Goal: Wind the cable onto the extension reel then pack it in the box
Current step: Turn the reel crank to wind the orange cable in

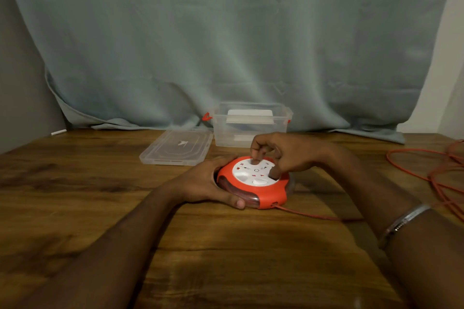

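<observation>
The round red extension reel (266, 194) with a white socket face lies flat on the wooden table (100, 195). My left hand (208, 183) wraps around its left side and holds it down. My right hand (281, 155) rests on top, with a finger and the thumb pressed into the white face. A thin red cable (308, 214) leaves the reel's front right and runs to loose loops (437, 170) at the table's right edge. The clear plastic box (251, 124) stands open behind the reel.
The box's clear lid (175, 148) lies flat to the left of the box. A grey-green curtain (226, 45) hangs behind the table. Something white shows inside the box. A metal bangle (404, 221) is on my right wrist.
</observation>
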